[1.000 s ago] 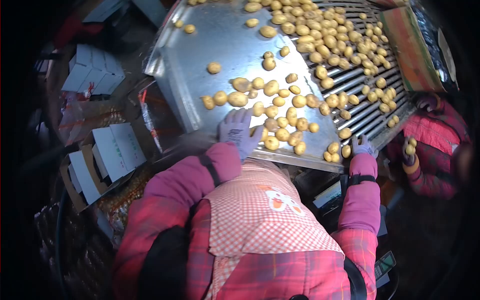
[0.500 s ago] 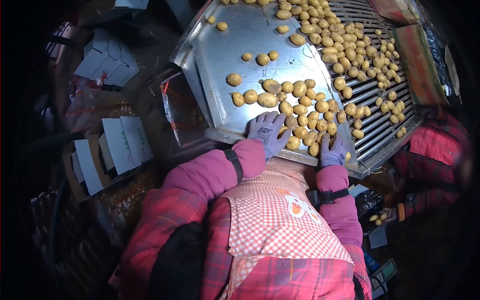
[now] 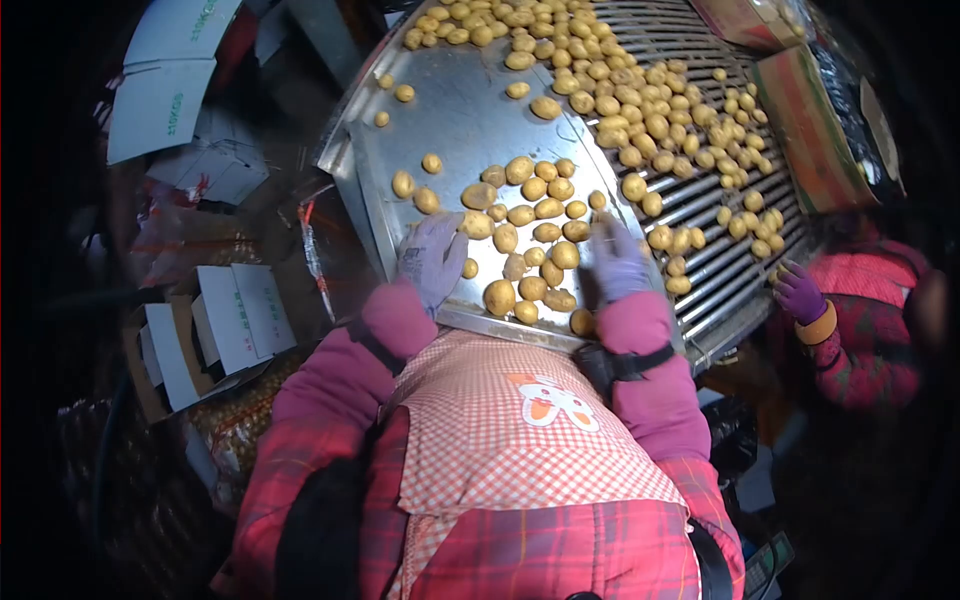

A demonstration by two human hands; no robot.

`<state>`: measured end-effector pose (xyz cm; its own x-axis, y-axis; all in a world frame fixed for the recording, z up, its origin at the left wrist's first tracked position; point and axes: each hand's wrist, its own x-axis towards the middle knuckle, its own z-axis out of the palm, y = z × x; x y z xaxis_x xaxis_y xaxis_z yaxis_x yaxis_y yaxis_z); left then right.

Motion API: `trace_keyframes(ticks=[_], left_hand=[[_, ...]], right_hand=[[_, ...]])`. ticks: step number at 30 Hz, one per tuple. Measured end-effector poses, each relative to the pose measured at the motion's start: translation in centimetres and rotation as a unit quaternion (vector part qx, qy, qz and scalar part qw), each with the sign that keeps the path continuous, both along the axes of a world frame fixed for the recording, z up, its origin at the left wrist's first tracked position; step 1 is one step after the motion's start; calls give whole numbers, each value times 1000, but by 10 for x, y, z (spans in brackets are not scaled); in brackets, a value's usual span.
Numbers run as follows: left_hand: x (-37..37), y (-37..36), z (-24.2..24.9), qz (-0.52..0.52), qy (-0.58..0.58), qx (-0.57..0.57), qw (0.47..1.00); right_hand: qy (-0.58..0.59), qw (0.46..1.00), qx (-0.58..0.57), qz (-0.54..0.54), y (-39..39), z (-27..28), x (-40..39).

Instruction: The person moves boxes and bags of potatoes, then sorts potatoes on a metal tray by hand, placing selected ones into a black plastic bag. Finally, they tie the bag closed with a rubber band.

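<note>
Both hands wear light purple gloves and rest on a sloping metal tray (image 3: 465,110). My left hand (image 3: 432,258) lies against the tray's left part with its fingers stretched out, beside a potato (image 3: 477,225) near its fingertips. My right hand (image 3: 618,262), slightly blurred, is at the tray's right edge near the bars, fingers extended and nothing visibly gripped. Between the hands several loose potatoes (image 3: 533,288) are spread over the metal, some close to the front lip. Another potato (image 3: 597,200) sits just beyond the right fingertips.
A slatted metal grate (image 3: 720,275) carrying a heap of potatoes (image 3: 640,110) adjoins the tray. A co-worker's purple-gloved hand (image 3: 799,293) is at its right edge. Cardboard boxes (image 3: 250,310) stand at left, and a striped carton (image 3: 810,130) stands at upper right.
My hands have moved farther apart, the left one leftward. The potatoes between them are more spread out. More potatoes show at the tray's far end. The co-worker's hand has risen to the grate.
</note>
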<state>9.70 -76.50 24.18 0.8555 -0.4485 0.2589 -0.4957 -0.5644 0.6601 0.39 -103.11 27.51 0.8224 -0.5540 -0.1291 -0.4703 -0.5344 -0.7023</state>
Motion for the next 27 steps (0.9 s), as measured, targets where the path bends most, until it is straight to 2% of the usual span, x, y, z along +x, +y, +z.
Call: trace_keyframes(ticks=[1, 2, 3, 4, 5, 6, 8, 9, 10, 11, 13, 15, 16, 17, 18, 19, 20, 21, 22, 23, 24, 26, 27], left_hand=[[12, -4, -1, 11, -4, 10, 1000], [23, -8, -6, 42, -25, 23, 999], [32, -10, -11, 73, -43, 39, 996], [43, -15, -13, 54, -32, 58, 996], [53, -24, -15, 31, -22, 71, 997], [57, -32, -13, 34, -18, 78, 996], [64, -53, 0, -51, 45, 196, 978], [69, -64, 3, -60, 52, 201, 976], [76, -73, 6, -70, 121, 227, 964], [85, -78, 4, -78, 186, 251, 947], [93, -82, -6, -83, 172, 265, 945], [97, -84, 0, -92, 241, 255, 932], [97, -81, 5, -90, 242, 254, 932], [97, -80, 10, -85, 263, 266, 924], [97, -82, 15, -84, 282, 273, 916], [91, -78, 13, -65, 228, 236, 942], [85, -67, 8, -45, 169, 195, 965], [82, -55, 8, -43, 164, 148, 974], [76, -41, 9, -41, 161, 105, 980], [63, -31, 18, -5, 128, 71, 989], [47, -18, 25, 35, 96, 39, 994], [21, 11, -5, 66, -17, 89, 994], [8, 17, -8, 78, -17, 97, 992]], right_hand=[[-59, 995, -71, -44, -29, -10, -1], [-116, 974, -192, -17, -74, -40, -8], [-88, 985, -132, -65, -96, -25, -12], [-157, 953, -229, -120, -135, -59, -22], [-88, 955, -257, -121, -149, -45, -35], [-22, 945, -291, -144, -176, -68, -49], [-41, 958, -240, -148, -171, -83, -50], [-64, 967, -194, -151, -162, -89, -50], [-81, 963, -221, -131, -142, -69, -40], [-41, 968, -231, -95, -143, -68, -33], [-88, 976, -198, -15, -134, -71, -7], [28, 966, -257, 13, -93, -35, 20], [-25, 959, -281, 39, -78, -39, 27], [-64, 973, -214, 58, -57, -32, 35], [-162, 956, -227, 92, -49, -63, 45], [-126, 962, -189, 148, -34, -68, 46], [-131, 955, -222, 148, -16, -67, 43], [-27, 964, -191, 181, -11, -36, 47], [-69, 980, -23, 187, -19, -38, 51], [-62, 983, 25, 171, -30, -32, 58], [-91, 985, -1, 143, -45, -26, 69], [-103, 986, -38, 122, -85, -7, 101], [-155, 975, -142, 69, -106, -13, 115]])
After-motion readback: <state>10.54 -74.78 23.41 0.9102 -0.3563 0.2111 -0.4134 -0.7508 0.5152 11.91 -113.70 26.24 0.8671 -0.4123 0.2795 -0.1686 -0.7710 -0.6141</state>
